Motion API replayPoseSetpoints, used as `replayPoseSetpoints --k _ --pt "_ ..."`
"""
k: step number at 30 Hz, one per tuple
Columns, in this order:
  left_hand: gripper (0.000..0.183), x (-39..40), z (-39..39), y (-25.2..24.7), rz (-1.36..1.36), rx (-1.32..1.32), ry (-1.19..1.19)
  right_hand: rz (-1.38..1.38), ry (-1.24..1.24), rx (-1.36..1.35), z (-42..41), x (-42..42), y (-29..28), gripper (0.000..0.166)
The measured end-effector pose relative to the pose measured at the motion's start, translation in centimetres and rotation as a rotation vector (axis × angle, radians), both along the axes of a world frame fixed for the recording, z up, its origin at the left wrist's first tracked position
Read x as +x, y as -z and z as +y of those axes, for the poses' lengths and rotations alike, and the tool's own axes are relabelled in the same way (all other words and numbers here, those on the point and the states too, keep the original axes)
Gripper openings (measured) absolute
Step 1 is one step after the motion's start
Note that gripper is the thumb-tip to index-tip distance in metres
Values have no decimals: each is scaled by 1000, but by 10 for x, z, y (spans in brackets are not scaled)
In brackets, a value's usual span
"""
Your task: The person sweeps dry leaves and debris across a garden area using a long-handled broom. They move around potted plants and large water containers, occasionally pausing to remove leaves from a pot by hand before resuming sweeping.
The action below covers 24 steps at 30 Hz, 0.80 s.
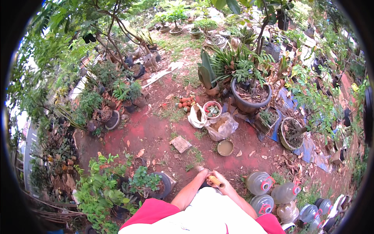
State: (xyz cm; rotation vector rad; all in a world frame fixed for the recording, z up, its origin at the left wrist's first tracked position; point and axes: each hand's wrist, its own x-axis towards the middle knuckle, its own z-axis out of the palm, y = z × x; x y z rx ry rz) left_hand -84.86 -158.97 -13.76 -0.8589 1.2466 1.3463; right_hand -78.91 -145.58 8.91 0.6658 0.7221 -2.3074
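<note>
A piece of bamboo (216,182), its hollow end facing me, is gripped in front of my waist. My right hand (219,176) is wrapped around it close to that end. My left hand (204,173) closes on it just beyond, its fingers mostly hidden. A pale tip (200,168) shows past the left hand, low over the soil. Ahead on the ground are a round bowl of murky water (225,148), a clear plastic bag of brown material (222,125), a white sack (197,115) and a pink-rimmed bucket (212,110). A flat block (181,144) lies left of the bowl.
Several large plastic water bottles (259,182) stand at my right. Leafy potted plants (144,181) crowd my left. Beyond the bucket sit reddish round objects (185,103) and a large black pot (251,105) with a tree. Blue sheeting (306,149) lies on the right.
</note>
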Motion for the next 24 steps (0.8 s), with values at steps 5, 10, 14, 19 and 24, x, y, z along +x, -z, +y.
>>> replayPoseSetpoints --k 5,10,14,19,24 --pt "35 47 12 -9 71 -357 -125 71 -52 -128 9 65 10 20" --pt "34 81 15 -21 95 -222 -59 -108 9 -121 2 97 17 20" --pt "31 105 7 -22 126 -304 -102 -125 -14 2 -3 112 1 18" --pt "29 105 0 -53 96 -183 -47 -133 -45 -99 -11 116 41 14" --pt "32 107 -8 -69 25 -177 70 -132 -80 -145 -27 111 66 18"
